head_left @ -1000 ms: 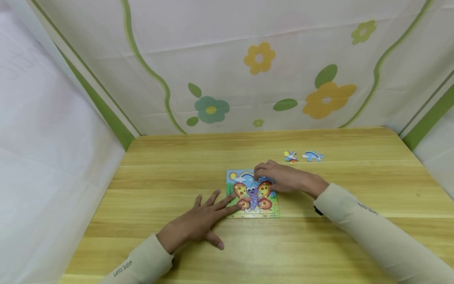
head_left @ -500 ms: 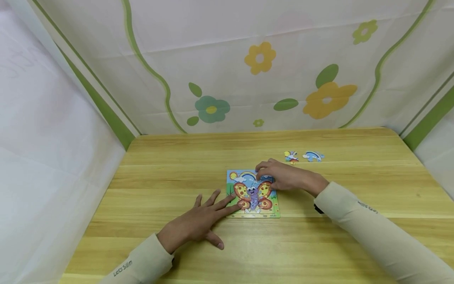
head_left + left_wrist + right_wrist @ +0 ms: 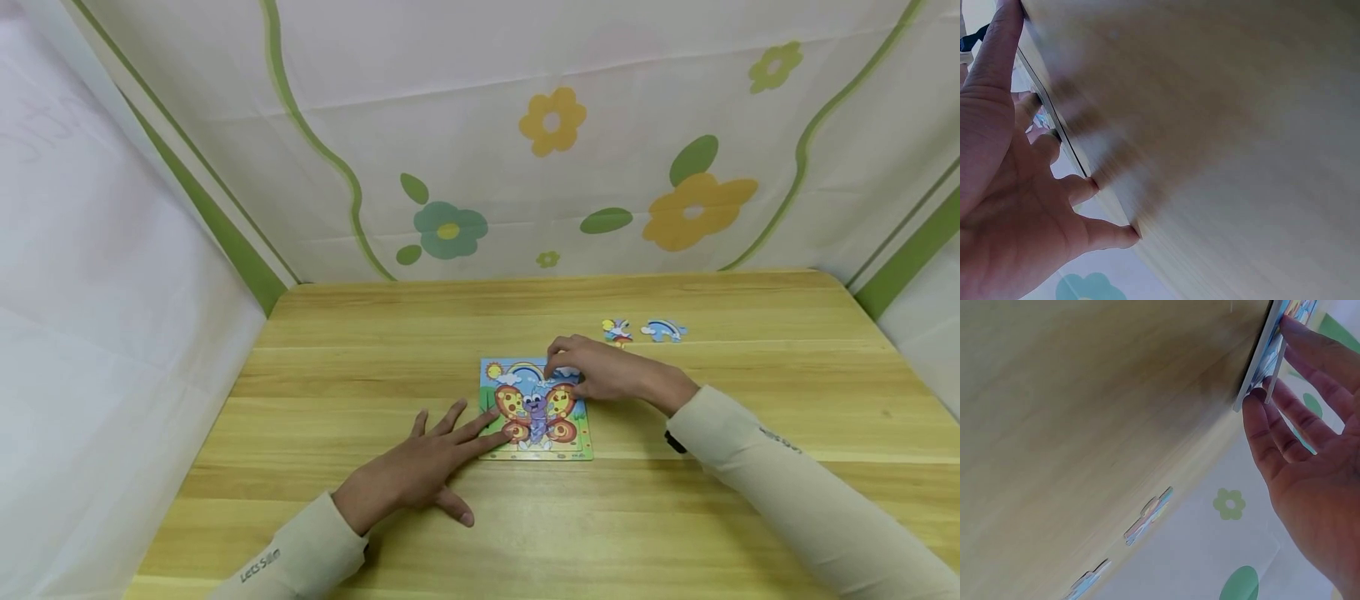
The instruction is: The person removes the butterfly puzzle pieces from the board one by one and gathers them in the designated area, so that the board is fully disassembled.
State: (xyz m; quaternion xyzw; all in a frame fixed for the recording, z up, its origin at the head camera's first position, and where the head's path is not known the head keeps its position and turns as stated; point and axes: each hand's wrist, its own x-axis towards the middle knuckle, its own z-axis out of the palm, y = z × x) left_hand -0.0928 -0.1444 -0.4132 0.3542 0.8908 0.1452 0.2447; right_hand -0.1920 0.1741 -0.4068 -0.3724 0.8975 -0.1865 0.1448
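A puzzle (image 3: 583, 433) with a smiling butterfly on it lies flat on the wooden table (image 3: 337, 350), near the middle. The left hand (image 3: 420, 473) is spread wide, with its fingers apart. 2 of its fingertips rest on the puzzle's left side, and the thumb is out over the table. This hand has hold of nothing.

The right hand (image 3: 603, 372) is bent over the puzzle's top right corner. Its thumb and fingers are close together and pinch a thin puzzle piece (image 3: 1277, 372). The piece is tilted up at that corner, and the right wrist view shows mostly its edge. I cannot tell what is drawn on it.

2 loose pieces lie on the table past the right hand. The yellow and red piece (image 3: 617, 331) is nearer the puzzle, and the rainbow piece (image 3: 663, 331) is just beside it, to the right. Behind the table hangs a white cloth (image 3: 480, 50) with orange, yellow-green and blue-green flowers.
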